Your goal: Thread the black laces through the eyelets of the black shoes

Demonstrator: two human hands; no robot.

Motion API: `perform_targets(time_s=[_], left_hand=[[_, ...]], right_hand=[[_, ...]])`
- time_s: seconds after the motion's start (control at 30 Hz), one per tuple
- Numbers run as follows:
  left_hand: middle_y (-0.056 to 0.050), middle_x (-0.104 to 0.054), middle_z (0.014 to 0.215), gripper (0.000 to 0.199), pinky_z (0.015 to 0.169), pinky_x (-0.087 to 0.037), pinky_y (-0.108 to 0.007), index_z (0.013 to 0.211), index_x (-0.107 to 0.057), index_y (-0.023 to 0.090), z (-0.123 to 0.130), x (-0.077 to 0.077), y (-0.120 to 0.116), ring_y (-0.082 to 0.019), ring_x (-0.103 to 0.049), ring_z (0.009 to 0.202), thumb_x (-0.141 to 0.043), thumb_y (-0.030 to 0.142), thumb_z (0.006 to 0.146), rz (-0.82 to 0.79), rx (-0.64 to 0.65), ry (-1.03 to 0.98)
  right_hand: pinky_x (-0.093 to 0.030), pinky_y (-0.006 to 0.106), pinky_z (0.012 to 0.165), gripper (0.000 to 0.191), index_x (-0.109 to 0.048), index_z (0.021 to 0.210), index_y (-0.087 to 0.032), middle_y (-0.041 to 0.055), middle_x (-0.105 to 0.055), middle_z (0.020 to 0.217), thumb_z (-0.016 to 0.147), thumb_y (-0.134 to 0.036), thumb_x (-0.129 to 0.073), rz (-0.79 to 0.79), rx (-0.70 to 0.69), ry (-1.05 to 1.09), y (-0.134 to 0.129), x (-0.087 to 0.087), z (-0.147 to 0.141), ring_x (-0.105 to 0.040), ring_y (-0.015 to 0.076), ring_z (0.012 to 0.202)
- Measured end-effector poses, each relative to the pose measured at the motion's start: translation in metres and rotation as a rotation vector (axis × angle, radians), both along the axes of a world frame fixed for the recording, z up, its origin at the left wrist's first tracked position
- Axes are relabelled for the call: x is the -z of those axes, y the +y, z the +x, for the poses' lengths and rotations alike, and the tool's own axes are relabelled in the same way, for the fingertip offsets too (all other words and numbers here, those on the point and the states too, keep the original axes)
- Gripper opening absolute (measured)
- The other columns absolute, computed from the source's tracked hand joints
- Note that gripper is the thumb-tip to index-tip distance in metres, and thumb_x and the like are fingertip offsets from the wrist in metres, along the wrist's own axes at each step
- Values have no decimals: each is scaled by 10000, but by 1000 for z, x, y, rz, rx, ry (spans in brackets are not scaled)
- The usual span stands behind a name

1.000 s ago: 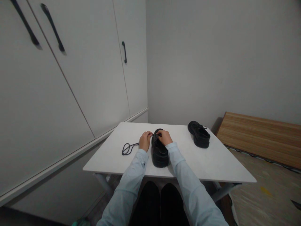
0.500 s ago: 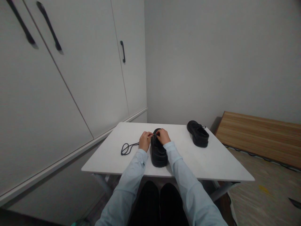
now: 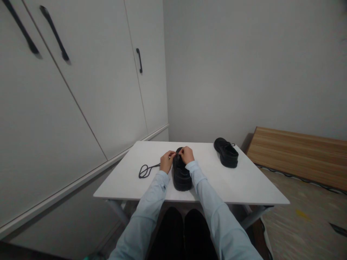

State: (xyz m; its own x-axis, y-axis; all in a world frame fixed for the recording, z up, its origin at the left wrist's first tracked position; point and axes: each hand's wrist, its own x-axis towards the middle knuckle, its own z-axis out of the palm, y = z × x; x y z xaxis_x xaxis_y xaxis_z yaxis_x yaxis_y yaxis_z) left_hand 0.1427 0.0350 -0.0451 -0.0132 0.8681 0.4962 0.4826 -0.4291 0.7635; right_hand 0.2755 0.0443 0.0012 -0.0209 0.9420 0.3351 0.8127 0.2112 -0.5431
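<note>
A black shoe point(image 3: 182, 178) stands on the white table in front of me, heel toward me and toe toward the wall. My left hand point(image 3: 166, 161) is at the left of its front part, fingertips pinched together. From the other side my right hand point(image 3: 187, 155) reaches over the shoe, its fingers also closed in a pinch close to the left fingertips. What the fingertips hold is too small to make out. A dark shoelace point(image 3: 144, 171) lies in loops on the table, left of my left hand, and runs toward it.
A second black shoe point(image 3: 227, 153), with its lace on, stands at the back right of the white table point(image 3: 116, 182). White cabinets point(image 3: 81, 90) line the left side. A wooden board point(image 3: 295, 155) lies beyond the table's right edge.
The view has shifted slightly. Both hands remain at the front of the shoe, with almost no change in their pinched fingers.
</note>
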Motion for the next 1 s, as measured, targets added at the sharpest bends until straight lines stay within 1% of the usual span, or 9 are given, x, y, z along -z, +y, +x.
perform_targets(time_s=[0.1,0.2,0.37,0.53,0.6,0.67,0.77,0.87,1.0], left_hand=[[-48,-685,956,222,797,-497,-270,941,-659,194,4,-4,2,-156,-621,913,-461,275,881,-4,31,-10],[-67,-684,979,227,833,-493,-286,931,-680,181,9,-14,6,-171,-618,938,-480,273,873,-17,62,57],[-58,-710,895,146,796,-503,-284,839,-703,172,12,-42,10,-188,-642,873,-569,217,802,-62,154,183],[-33,-719,842,129,817,-484,-274,830,-697,170,17,-70,7,-164,-645,816,-595,239,789,-62,200,284],[-38,-718,835,142,805,-477,-266,847,-696,161,22,-76,6,-160,-642,804,-585,236,800,-52,177,320],[-44,-717,834,147,782,-474,-256,867,-697,157,28,-79,6,-158,-640,786,-582,224,805,-49,162,347],[-46,-718,844,145,767,-469,-240,871,-701,163,38,-78,7,-156,-640,786,-582,220,812,-68,178,403],[-48,-720,863,153,796,-457,-240,866,-707,176,45,-75,6,-162,-636,827,-564,214,827,-60,180,505],[-67,-711,916,182,820,-447,-257,911,-700,176,50,-72,4,-177,-628,868,-537,221,846,-10,134,616]], right_hand=[[-430,295,818,85,-661,698,-139,94,-648,830,762,-134,-605,24,39,62,-2,-1,2,-596,191,849],[-453,286,784,99,-652,735,-148,81,-640,848,783,-158,-566,54,64,141,-6,-4,7,-600,178,830],[-483,250,665,127,-638,767,-150,70,-646,881,794,-211,-531,96,59,283,-10,-9,17,-616,149,732],[-486,277,731,140,-614,842,-156,68,-658,884,745,-248,-572,144,116,493,-7,-8,31,-613,166,786],[-482,284,735,185,-609,842,-175,33,-646,829,666,-225,-635,72,158,630,-5,-5,37,-601,162,766],[-481,281,705,203,-607,777,-191,-10,-615,728,587,-182,-677,-36,159,707,-4,1,43,-587,152,725],[-477,269,588,163,-594,690,-190,-43,-558,594,555,-166,-684,-147,145,766,-3,8,47,-549,129,581],[-456,254,493,112,-581,660,-185,-40,-546,559,581,-185,-661,-230,138,857,-4,12,49,-514,112,500],[-448,231,460,70,-559,665,-184,-35,-549,560,618,-183,-611,-289,123,1016,-9,13,54,-514,98,479]])
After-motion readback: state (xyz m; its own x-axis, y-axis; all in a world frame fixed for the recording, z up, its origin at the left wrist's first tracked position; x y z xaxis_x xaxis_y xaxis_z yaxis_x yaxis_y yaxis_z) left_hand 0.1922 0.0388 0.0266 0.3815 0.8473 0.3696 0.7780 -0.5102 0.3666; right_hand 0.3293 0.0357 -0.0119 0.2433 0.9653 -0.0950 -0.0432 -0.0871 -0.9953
